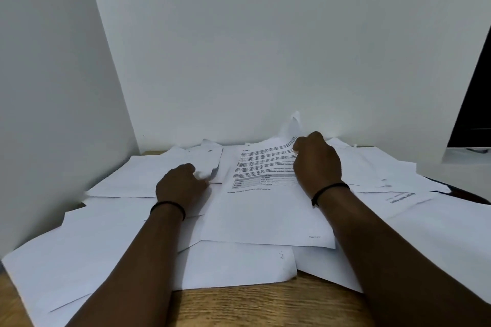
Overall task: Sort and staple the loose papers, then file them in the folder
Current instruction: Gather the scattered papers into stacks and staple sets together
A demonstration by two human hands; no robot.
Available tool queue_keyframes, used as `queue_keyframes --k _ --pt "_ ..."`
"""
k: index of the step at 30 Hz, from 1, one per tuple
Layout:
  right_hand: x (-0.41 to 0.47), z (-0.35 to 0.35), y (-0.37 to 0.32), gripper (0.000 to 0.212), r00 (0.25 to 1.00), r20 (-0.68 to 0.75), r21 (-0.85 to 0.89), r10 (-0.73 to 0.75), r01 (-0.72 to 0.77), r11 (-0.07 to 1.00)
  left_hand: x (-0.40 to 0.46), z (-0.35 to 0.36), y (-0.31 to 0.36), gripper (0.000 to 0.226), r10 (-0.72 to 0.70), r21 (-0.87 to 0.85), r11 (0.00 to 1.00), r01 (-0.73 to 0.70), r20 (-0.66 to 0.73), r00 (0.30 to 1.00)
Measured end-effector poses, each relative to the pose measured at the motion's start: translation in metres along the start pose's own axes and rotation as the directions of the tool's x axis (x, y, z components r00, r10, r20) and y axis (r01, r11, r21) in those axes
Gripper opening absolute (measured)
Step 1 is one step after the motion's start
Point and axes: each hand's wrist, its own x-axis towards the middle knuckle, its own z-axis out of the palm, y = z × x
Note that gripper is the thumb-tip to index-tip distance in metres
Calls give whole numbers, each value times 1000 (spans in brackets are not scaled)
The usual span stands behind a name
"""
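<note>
Several loose white papers (pixel 132 241) lie scattered and overlapping across a wooden desk (pixel 265 305). On top in the middle lies a printed sheet (pixel 265 210) with text paragraphs and a small table. My right hand (pixel 317 159) lies on that sheet's far right part, fingers curled down at its upper edge. My left hand (pixel 183 183) is at the sheet's left edge, pinching the curled corner of a smaller sheet (pixel 204 159). Both wrists wear a thin black band. No stapler or folder is in sight.
A grey wall (pixel 239 48) rises right behind the desk, with a second wall close on the left. A sheet with a bold heading (pixel 398 198) lies at the right. A pale surface (pixel 457 167) and a dark opening (pixel 475 114) stand at the far right.
</note>
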Motion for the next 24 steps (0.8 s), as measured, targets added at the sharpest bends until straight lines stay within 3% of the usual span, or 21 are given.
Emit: queue_keyframes --k 2,7,10,12,14,17,20,22,24 --pt "0 0 0 25 1000 19 -27 -2 3 1000 1 -1 2 18 74 -20 997 -77 -131 989" --pt "0 2 0 26 1000 26 -31 2 -1 1000 4 -6 11 24 134 -51 985 -165 -379 916" --pt "-2 3 -3 24 1000 11 -24 19 -19 1000 -6 -9 23 37 72 -226 949 -220 -523 850" --pt "-4 6 -9 20 999 -46 71 21 -17 997 -14 -10 35 43 15 -401 865 -300 -579 815" --pt "-5 8 -15 21 994 -108 156 3 14 988 -20 -8 48 42 47 -503 758 -415 -593 804" --pt "-10 12 -19 20 999 -46 196 9 0 981 -26 -1 59 42 97 -633 603 -486 -547 832" --pt "-11 20 -18 16 997 -1 -51 -79 79 996 -29 6 66 44 150 -678 562 -474 -480 864" --pt "-7 22 -20 37 982 -83 -79 -168 161 984 -28 9 68 44 148 -696 547 -465 -467 872" --pt "-6 21 -25 73 960 -112 16 -255 259 966 -26 8 67 42 129 -727 509 -461 -464 876"
